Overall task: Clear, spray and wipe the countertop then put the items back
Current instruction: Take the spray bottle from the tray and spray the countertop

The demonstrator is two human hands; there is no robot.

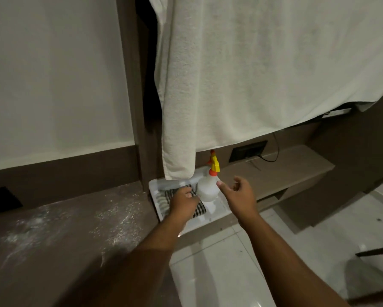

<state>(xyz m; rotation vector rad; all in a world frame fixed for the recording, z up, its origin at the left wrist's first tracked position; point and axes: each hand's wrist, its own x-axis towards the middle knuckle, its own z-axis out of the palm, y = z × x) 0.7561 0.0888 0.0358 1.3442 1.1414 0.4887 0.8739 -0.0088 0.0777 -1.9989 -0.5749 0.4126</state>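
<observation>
A white spray bottle [208, 189] with a yellow and orange trigger head stands upright on a white tray [217, 210]. Beside it on the tray lies a black-and-white striped cloth [199, 209]. My left hand [182, 199] rests on the cloth with fingers curled over it; its grip is partly hidden. My right hand [236, 194] hovers just right of the bottle, fingers loosely spread, thumb close to the bottle's shoulder, holding nothing. The brown countertop [64, 229] at the lower left is speckled with wet droplets.
A large white towel [252, 74] hangs down from above, its lower end touching the tray's back. A lower brown shelf [285, 173] with a black wall socket and cable sits to the right. White tiled floor [230, 262] lies below.
</observation>
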